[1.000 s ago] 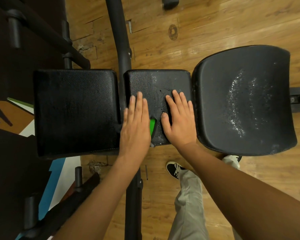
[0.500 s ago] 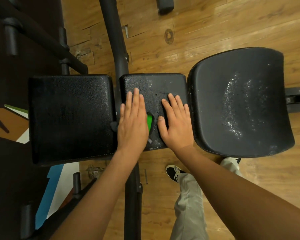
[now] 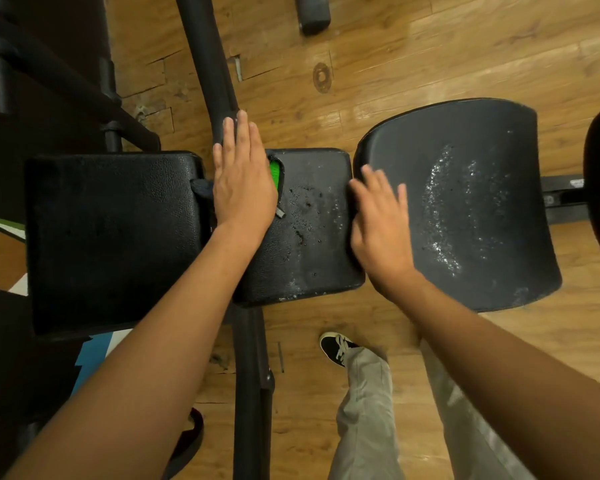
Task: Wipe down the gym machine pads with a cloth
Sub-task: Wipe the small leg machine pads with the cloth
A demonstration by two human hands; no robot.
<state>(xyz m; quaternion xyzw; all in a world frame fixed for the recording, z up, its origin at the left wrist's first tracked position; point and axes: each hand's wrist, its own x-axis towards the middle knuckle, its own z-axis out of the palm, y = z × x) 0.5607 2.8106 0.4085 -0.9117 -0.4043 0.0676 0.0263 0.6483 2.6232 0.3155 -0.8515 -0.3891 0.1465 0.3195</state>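
Three black pads lie in a row: a wide left pad (image 3: 111, 237), a small middle pad (image 3: 309, 237) and a curved seat pad (image 3: 465, 202). Wet droplets shine on the middle pad and the seat. My left hand (image 3: 243, 178) lies flat, fingers together, pressing a dark cloth with a green patch (image 3: 275, 173) onto the far left corner of the middle pad; most of the cloth is hidden under the palm. My right hand (image 3: 378, 223) is blurred, fingers spread and holding nothing, over the gap between the middle pad and the seat.
A black frame tube (image 3: 208, 57) runs from the far side under my left fingertips and on between the pads toward me. More black machine frame (image 3: 66, 74) stands at the far left. My shoe (image 3: 336, 348) and trouser legs stand on the wooden floor.
My left hand has slid the cloth away from me to the far edge of the middle pad. My right hand has left the middle pad and moved right to the seat's edge.
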